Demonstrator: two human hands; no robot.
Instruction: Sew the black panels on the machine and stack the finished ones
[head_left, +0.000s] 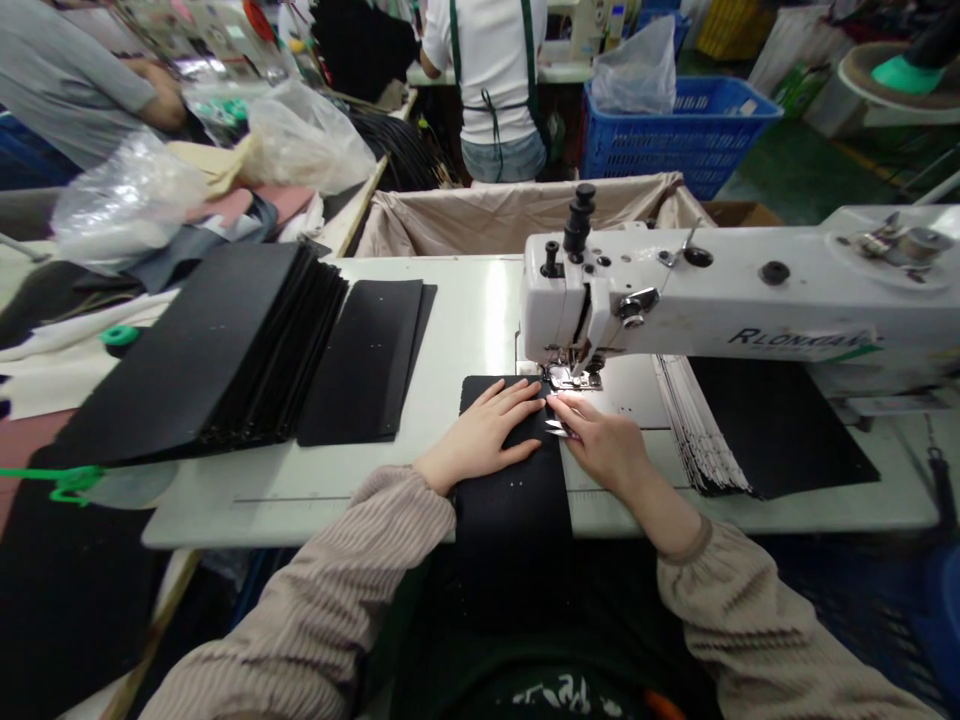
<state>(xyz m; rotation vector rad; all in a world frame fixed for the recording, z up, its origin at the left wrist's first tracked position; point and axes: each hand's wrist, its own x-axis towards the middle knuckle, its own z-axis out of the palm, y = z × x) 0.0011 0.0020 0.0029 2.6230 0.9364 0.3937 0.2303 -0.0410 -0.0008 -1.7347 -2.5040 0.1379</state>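
A long black panel (514, 530) lies on the sewing table, its far edge by the presser foot (576, 375) of a white sewing machine (720, 300) and its near end hanging over the table's front edge. My left hand (491, 430) rests flat on the panel with fingers stretched out. Beside the panel's right edge, close to the needle, my right hand (607, 440) is closed around small thread snips (559, 428), whose blades point left over the panel. Its fingertips touch the panel's edge.
Left of the panel lie a few black pieces (367, 360) and a tall stack of black panels (202, 340). Under the machine arm is a pile of white-edged black panels (772, 430). A cloth-lined bin (465, 215) stands behind the table; a person (495, 80) sits beyond.
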